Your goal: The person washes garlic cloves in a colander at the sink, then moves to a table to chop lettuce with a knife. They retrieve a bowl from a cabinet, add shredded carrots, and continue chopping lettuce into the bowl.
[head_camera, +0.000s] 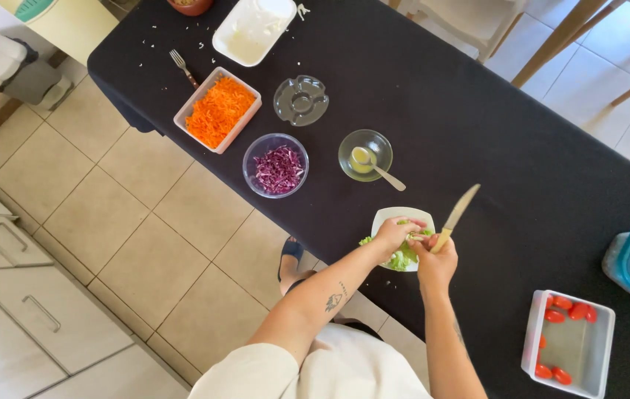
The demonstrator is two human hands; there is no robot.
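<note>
Purple cabbage bowl [276,165] and dressing bowl [364,154] flank the lettuce plate [393,217].

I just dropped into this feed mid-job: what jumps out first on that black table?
The white tray of grated carrot glows orange near the table's far left edge, with the glass bowl of purple cabbage just beside it. At the near edge, the right hand holds a knife while the left hand presses lettuce on a white plate.

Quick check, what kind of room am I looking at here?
Most likely a home kitchen: tiled floor, white drawer cabinets, and a black-clothed table with grated carrot, shredded red cabbage and cherry tomatoes.
</note>
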